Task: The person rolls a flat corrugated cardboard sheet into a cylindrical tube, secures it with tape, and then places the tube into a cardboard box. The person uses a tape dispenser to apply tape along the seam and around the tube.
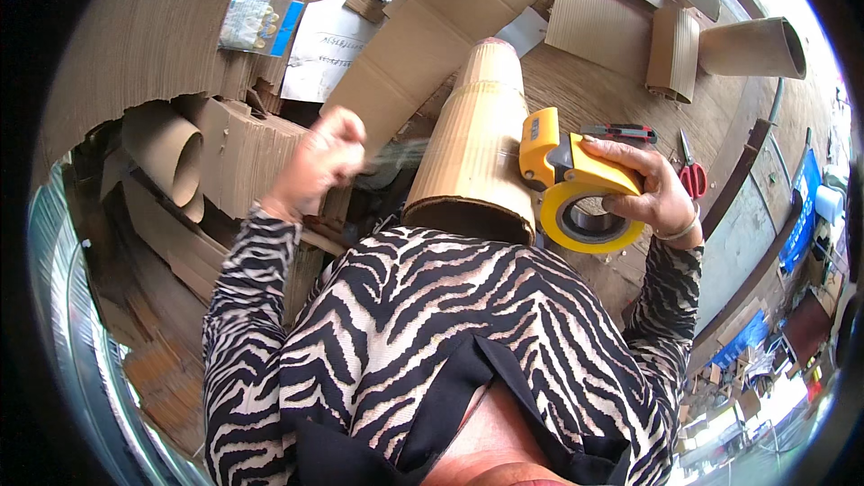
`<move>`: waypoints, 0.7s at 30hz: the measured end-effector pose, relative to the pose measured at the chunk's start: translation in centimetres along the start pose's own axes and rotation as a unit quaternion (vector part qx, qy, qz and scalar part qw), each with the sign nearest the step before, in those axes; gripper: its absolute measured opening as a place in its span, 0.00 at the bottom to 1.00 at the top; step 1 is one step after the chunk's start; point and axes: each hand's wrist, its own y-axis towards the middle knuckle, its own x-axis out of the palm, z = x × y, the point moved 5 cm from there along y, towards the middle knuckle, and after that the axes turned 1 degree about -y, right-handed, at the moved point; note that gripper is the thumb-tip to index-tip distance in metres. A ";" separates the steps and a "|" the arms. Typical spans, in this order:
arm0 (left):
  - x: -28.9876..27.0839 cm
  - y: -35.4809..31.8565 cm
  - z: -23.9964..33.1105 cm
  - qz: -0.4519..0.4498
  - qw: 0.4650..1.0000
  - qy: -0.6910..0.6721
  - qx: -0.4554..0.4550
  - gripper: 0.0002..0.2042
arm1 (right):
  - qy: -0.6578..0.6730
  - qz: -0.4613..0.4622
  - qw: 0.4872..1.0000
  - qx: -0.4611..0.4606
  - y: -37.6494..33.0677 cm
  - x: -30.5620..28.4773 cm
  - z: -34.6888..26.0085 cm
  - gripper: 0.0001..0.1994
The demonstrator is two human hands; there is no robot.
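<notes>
Right hand (652, 189) clamped on yellow tape dispenser (576, 189), touching cardboard tube (477, 135) (upright against torso) | left hand (319, 162) blurred, seemingly fisted beside tube

Bright daylight comes in from the upper right, where the view washes out to white glare near the rim. The left hand (317, 162) is smeared by motion blur; the yellow tape dispenser (576, 184) is sharp. Fisheye distortion bends edges outward, and a black vignette rings the picture.
</notes>
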 end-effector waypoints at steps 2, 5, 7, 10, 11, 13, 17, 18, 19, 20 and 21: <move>1.4 -0.6 -4.5 -0.051 0.997 0.034 -0.036 0.06 | 0.022 0.001 0.999 0.024 0.1 0.5 0.1 0.35; 3.5 0.5 -7.8 -0.013 0.935 0.293 0.200 0.11 | 0.024 0.007 1.000 0.004 1.0 1.2 0.1 0.34; 4.2 0.6 -8.6 -0.043 0.923 0.331 0.193 0.15 | -0.003 0.003 1.000 -0.009 1.8 1.1 -1.0 0.34; 3.9 -0.7 -8.2 -0.046 0.929 0.350 0.108 0.12 | -0.039 -0.026 0.999 -0.026 3.2 1.3 -2.5 0.33; 2.2 0.0 -7.6 -0.056 0.818 0.572 0.000 0.15 | -0.060 -0.029 0.998 -0.021 3.4 1.4 -2.9 0.33; 0.4 -0.3 -1.2 -0.013 0.828 0.535 0.167 0.25 | -0.093 -0.039 0.995 -0.020 3.9 1.4 -3.7 0.32; 6.8 -3.8 8.6 -0.100 0.754 0.628 0.164 0.33 | -0.184 -0.062 0.980 -0.043 5.5 1.6 -5.2 0.30; 8.7 -3.6 9.0 -0.097 0.669 0.720 0.159 0.34 | -0.213 -0.072 0.973 -0.051 5.9 2.1 -5.8 0.29; 9.4 -3.2 7.9 -0.062 0.582 0.788 0.194 0.31 | -0.249 -0.077 0.963 -0.062 6.4 2.9 -6.3 0.28; 9.1 -2.4 6.3 -0.026 0.528 0.815 0.238 0.27 | -0.258 -0.081 0.961 -0.059 6.4 3.8 -6.7 0.29; 8.7 -2.3 5.7 -0.022 0.549 0.785 0.286 0.25 | -0.247 -0.079 0.963 -0.067 5.6 3.8 -6.4 0.29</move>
